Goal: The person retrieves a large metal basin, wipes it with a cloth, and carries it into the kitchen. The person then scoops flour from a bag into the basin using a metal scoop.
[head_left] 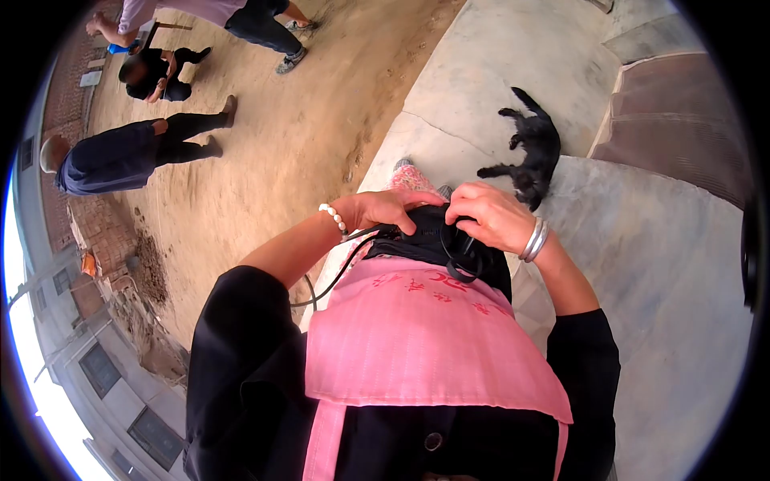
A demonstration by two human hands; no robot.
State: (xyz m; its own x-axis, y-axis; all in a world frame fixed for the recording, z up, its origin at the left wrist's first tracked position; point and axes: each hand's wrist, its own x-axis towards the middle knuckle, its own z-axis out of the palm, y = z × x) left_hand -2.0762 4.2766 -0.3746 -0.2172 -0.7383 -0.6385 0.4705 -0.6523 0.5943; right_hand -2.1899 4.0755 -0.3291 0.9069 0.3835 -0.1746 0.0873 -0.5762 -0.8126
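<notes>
A black fabric pouch or bag (425, 234) lies at my waist, over the lower edge of my pink apron (417, 337). My left hand (387, 212), with a white bead bracelet, grips the pouch's left side between thumb and fingers. My right hand (491, 216), with silver bangles, has its fingers bent and pinched on the pouch's right side; what lies under the fingertips is hidden. Below the right hand hangs a black strap loop (467, 271). From near the left hand a black cable (343, 271) runs down and left.
On the pale concrete to the right lies a black cat (539, 152). A brown mesh screen (682, 132) stands beyond it. To the left, on bare dirt, are a standing person (112, 156), a crouching person (164, 76) and another person (261, 28). Bricks (108, 232) are piled farther left.
</notes>
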